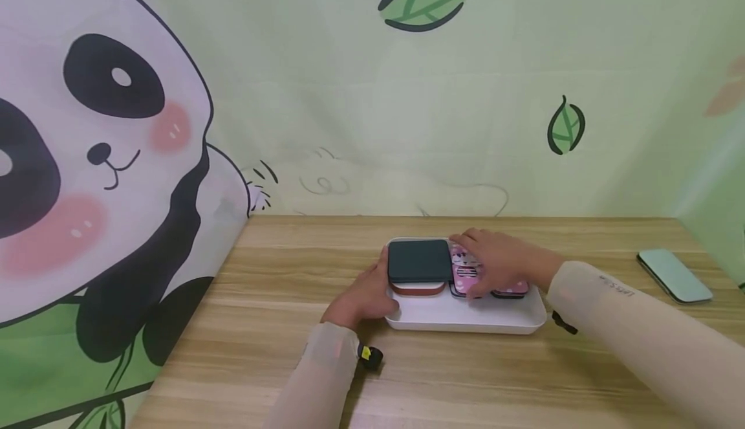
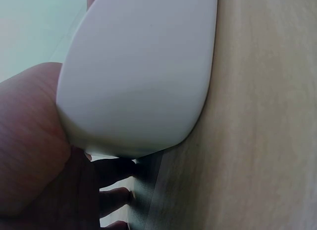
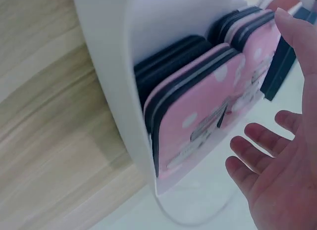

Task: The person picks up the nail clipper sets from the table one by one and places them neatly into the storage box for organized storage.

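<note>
A white tray (image 1: pixel 465 316) sits on the wooden table (image 1: pixel 279 364). In its left part a dark green case (image 1: pixel 419 261) lies on a red-brown one (image 1: pixel 418 288). Pink dotted cases (image 1: pixel 465 275) stand side by side to the right of them. My left hand (image 1: pixel 372 286) grips the tray's left end, thumb up by the green case. In the left wrist view the palm (image 2: pixel 29 141) presses against the tray wall (image 2: pixel 143 76). My right hand (image 1: pixel 483 262) hovers over the pink cases with fingers spread. The right wrist view shows its fingers (image 3: pixel 257 146) straight and just clear of a pink case (image 3: pixel 198 116).
A mint-green flat case (image 1: pixel 674 275) lies near the table's right edge. A panda and leaf print backdrop (image 1: pixel 116 157) closes off the left and back of the table. Bare wood lies in front of the tray.
</note>
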Tool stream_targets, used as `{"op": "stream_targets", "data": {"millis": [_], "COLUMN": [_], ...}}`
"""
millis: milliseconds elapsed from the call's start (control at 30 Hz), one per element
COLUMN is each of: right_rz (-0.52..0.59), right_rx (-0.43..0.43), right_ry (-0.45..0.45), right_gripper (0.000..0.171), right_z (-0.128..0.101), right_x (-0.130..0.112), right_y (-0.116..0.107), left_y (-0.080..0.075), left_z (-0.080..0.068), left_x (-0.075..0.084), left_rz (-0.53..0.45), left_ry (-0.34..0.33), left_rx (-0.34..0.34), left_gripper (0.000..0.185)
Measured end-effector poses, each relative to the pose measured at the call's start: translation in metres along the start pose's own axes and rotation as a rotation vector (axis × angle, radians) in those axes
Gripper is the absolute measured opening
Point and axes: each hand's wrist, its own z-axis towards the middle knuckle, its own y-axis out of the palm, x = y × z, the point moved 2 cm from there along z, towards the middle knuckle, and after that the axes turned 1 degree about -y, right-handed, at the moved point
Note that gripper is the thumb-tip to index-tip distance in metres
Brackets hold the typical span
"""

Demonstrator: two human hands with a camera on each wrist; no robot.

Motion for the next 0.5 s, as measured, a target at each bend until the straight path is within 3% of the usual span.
{"op": "stream_targets", "data": {"millis": [500], "right_rz": [0.024], "right_rx": [0.051], "right_ry": [0.068], "right_gripper": [0.088], "right_z": [-0.020], "right_x": [0.035], "right_y": [-0.014], "left_y": [0.003], "left_z": [0.005], "left_x": [-0.003], "left_rz": [0.007], "left_ry": [-0.029], "left_rx": [-0.008], "left_gripper": [0.115]}}
